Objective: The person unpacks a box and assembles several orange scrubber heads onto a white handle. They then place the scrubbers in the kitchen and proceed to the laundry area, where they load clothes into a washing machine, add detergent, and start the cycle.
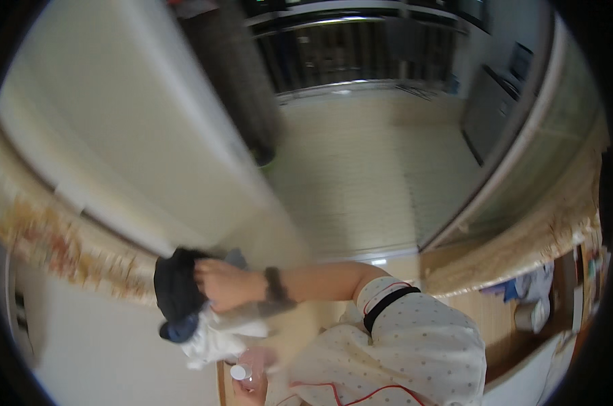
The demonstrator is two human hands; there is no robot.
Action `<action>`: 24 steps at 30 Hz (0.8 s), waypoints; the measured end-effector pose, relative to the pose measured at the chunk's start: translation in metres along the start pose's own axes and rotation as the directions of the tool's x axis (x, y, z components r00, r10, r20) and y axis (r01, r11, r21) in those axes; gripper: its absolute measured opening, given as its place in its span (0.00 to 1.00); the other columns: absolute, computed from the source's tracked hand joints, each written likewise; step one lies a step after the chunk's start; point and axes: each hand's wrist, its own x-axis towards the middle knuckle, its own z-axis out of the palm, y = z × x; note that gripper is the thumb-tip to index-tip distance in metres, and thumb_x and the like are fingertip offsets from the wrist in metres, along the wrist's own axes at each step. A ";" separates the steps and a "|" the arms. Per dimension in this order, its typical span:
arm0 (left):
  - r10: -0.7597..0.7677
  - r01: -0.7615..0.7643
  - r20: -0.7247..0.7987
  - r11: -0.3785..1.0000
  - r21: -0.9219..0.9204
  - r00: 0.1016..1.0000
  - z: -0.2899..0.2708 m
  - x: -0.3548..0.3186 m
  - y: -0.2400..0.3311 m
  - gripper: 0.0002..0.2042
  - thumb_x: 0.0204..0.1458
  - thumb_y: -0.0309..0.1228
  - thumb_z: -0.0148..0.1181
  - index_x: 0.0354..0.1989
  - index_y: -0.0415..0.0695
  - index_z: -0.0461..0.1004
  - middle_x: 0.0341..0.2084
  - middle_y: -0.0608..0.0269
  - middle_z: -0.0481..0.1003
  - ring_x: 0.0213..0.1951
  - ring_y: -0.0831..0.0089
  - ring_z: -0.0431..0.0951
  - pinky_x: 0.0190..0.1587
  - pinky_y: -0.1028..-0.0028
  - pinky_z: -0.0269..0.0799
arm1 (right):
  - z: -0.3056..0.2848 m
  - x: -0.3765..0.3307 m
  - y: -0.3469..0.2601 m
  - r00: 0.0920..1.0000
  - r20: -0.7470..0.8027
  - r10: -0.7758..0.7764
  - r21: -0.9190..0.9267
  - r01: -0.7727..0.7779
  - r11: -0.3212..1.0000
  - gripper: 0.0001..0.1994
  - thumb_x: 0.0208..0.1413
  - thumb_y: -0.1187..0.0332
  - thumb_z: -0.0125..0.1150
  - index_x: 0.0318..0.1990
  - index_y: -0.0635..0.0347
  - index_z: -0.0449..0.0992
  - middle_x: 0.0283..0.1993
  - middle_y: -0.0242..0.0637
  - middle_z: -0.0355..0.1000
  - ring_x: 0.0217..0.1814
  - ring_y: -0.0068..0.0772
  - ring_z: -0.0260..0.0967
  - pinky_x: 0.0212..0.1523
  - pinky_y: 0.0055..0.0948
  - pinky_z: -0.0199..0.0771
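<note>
My right arm reaches across to the left, and my right hand (226, 284) is closed on a bundle of clothes. Its upper part is black cloth (176, 284). White cloth (218, 340) hangs below, with a dark blue piece (180, 329) at the side. Low in the view, my left hand (253, 394) is wrapped round a clear bottle (255, 369) with a white cap and a pinkish look. The bottle is just under the white cloth; whether they touch I cannot tell. Motion blurs the picture somewhat.
A doorway ahead opens onto a tiled floor (340, 169) with a metal railing (360, 54) beyond. A pale door panel (144, 122) stands on the left, a glass panel (536, 162) on the right. Patterned curtains (56, 243) flank it. At lower right are shelves with a roll (531, 317).
</note>
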 end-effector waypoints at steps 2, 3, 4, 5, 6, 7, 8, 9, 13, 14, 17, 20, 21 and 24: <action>0.048 -0.054 0.111 0.997 0.050 0.993 0.023 0.013 0.010 0.23 0.31 0.28 0.70 0.40 0.37 0.71 0.29 0.59 0.75 0.33 0.73 0.74 0.35 0.73 0.70 | -0.036 -0.046 0.014 0.998 0.035 0.058 0.105 -0.061 0.993 0.16 0.21 0.63 0.61 0.22 0.63 0.74 0.30 0.40 0.68 0.38 0.39 0.62 0.43 0.34 0.64; 0.074 -0.085 0.167 0.995 0.060 0.983 0.041 0.017 0.015 0.23 0.31 0.28 0.70 0.40 0.37 0.70 0.29 0.59 0.75 0.33 0.72 0.74 0.35 0.73 0.70 | -0.050 -0.072 0.023 0.996 0.024 0.088 0.082 -0.089 0.993 0.17 0.21 0.63 0.62 0.23 0.63 0.74 0.31 0.40 0.68 0.39 0.40 0.62 0.43 0.34 0.64; 0.099 -0.116 0.221 0.991 0.063 0.970 0.059 0.022 0.022 0.24 0.31 0.28 0.70 0.40 0.37 0.70 0.29 0.59 0.75 0.33 0.72 0.74 0.36 0.73 0.70 | -0.061 -0.099 0.035 0.993 0.013 0.114 0.063 -0.115 0.991 0.17 0.21 0.63 0.62 0.24 0.64 0.74 0.32 0.40 0.68 0.40 0.40 0.63 0.44 0.34 0.64; 0.118 -0.141 0.265 0.988 0.069 0.957 0.078 0.027 0.030 0.24 0.31 0.28 0.70 0.40 0.37 0.70 0.30 0.59 0.75 0.33 0.72 0.75 0.36 0.73 0.70 | -0.074 -0.120 0.045 0.992 0.004 0.124 0.048 -0.124 0.991 0.18 0.21 0.63 0.63 0.25 0.64 0.75 0.33 0.40 0.68 0.40 0.40 0.63 0.45 0.34 0.64; 0.144 -0.171 0.294 0.983 0.070 0.945 0.097 0.030 0.037 0.24 0.31 0.28 0.70 0.40 0.37 0.70 0.30 0.59 0.75 0.33 0.72 0.75 0.36 0.73 0.70 | -0.097 -0.141 0.063 0.989 -0.009 0.149 0.006 -0.149 0.989 0.19 0.20 0.62 0.63 0.25 0.64 0.75 0.34 0.40 0.68 0.41 0.40 0.63 0.45 0.34 0.64; 0.164 -0.195 0.321 0.978 0.068 0.933 0.120 0.036 0.046 0.24 0.31 0.28 0.70 0.40 0.37 0.70 0.30 0.59 0.75 0.33 0.72 0.75 0.36 0.73 0.70 | -0.122 -0.164 0.081 0.985 -0.021 0.171 -0.033 -0.171 0.985 0.19 0.20 0.62 0.64 0.25 0.64 0.75 0.34 0.41 0.68 0.42 0.41 0.63 0.45 0.35 0.64; 0.184 -0.220 0.358 0.973 0.062 0.916 0.142 0.044 0.053 0.24 0.31 0.28 0.70 0.40 0.37 0.70 0.30 0.59 0.75 0.33 0.72 0.75 0.36 0.73 0.70 | -0.144 -0.186 0.094 0.978 -0.039 0.204 -0.079 -0.207 0.975 0.20 0.20 0.62 0.64 0.26 0.64 0.74 0.35 0.41 0.68 0.43 0.41 0.63 0.46 0.35 0.65; 0.207 -0.243 0.388 0.969 0.047 0.898 0.164 0.052 0.057 0.24 0.31 0.28 0.70 0.40 0.37 0.70 0.30 0.59 0.75 0.33 0.72 0.75 0.37 0.73 0.70 | -0.164 -0.208 0.107 0.965 -0.028 0.261 -0.122 -0.262 0.957 0.19 0.20 0.62 0.65 0.25 0.63 0.74 0.36 0.40 0.68 0.45 0.40 0.63 0.46 0.35 0.66; 0.245 -0.212 0.470 0.969 -0.124 0.848 0.258 0.088 0.098 0.24 0.30 0.29 0.70 0.40 0.37 0.70 0.31 0.58 0.75 0.34 0.72 0.74 0.38 0.73 0.70 | -0.235 -0.273 0.166 0.907 -0.046 0.418 -0.220 -0.418 0.882 0.17 0.20 0.63 0.65 0.24 0.61 0.72 0.36 0.39 0.67 0.44 0.40 0.63 0.44 0.34 0.67; 0.250 -0.229 0.440 0.968 -0.100 0.863 0.281 0.094 0.119 0.25 0.30 0.29 0.71 0.40 0.36 0.70 0.31 0.58 0.75 0.35 0.71 0.74 0.38 0.73 0.69 | -0.252 -0.284 0.183 0.888 -0.037 0.458 -0.228 -0.454 0.861 0.16 0.22 0.64 0.64 0.24 0.63 0.73 0.38 0.42 0.68 0.45 0.41 0.62 0.45 0.35 0.66; 0.217 -0.208 0.480 0.975 -0.071 0.850 0.360 0.131 0.182 0.27 0.30 0.30 0.72 0.42 0.36 0.69 0.35 0.55 0.74 0.39 0.69 0.74 0.42 0.72 0.69 | -0.313 -0.332 0.237 0.800 -0.041 0.598 -0.317 -0.578 0.752 0.14 0.29 0.66 0.63 0.24 0.67 0.73 0.40 0.48 0.68 0.47 0.46 0.61 0.47 0.36 0.65; 0.197 -0.138 0.578 0.980 -0.145 0.792 0.448 0.187 0.176 0.27 0.29 0.31 0.72 0.41 0.36 0.69 0.33 0.56 0.75 0.36 0.69 0.74 0.41 0.71 0.69 | -0.379 -0.373 0.289 0.572 -0.102 0.814 -0.386 -0.777 0.498 0.17 0.31 0.66 0.63 0.31 0.67 0.73 0.41 0.49 0.68 0.45 0.47 0.62 0.46 0.36 0.65; 0.212 -0.133 0.592 0.976 -0.175 0.778 0.475 0.206 0.187 0.26 0.28 0.31 0.72 0.40 0.36 0.70 0.31 0.58 0.75 0.34 0.70 0.74 0.39 0.72 0.69 | -0.395 -0.387 0.308 0.499 -0.192 0.845 -0.309 -0.848 0.430 0.18 0.30 0.67 0.63 0.33 0.67 0.72 0.40 0.49 0.68 0.45 0.48 0.62 0.47 0.37 0.65; 0.256 -0.315 0.618 0.949 -0.014 0.743 0.555 0.246 0.250 0.27 0.29 0.31 0.72 0.41 0.36 0.70 0.32 0.56 0.74 0.35 0.69 0.74 0.40 0.71 0.69 | -0.443 -0.457 0.374 0.241 -0.424 0.873 -0.114 -0.970 0.213 0.23 0.31 0.69 0.62 0.40 0.66 0.69 0.41 0.49 0.67 0.46 0.49 0.63 0.48 0.38 0.64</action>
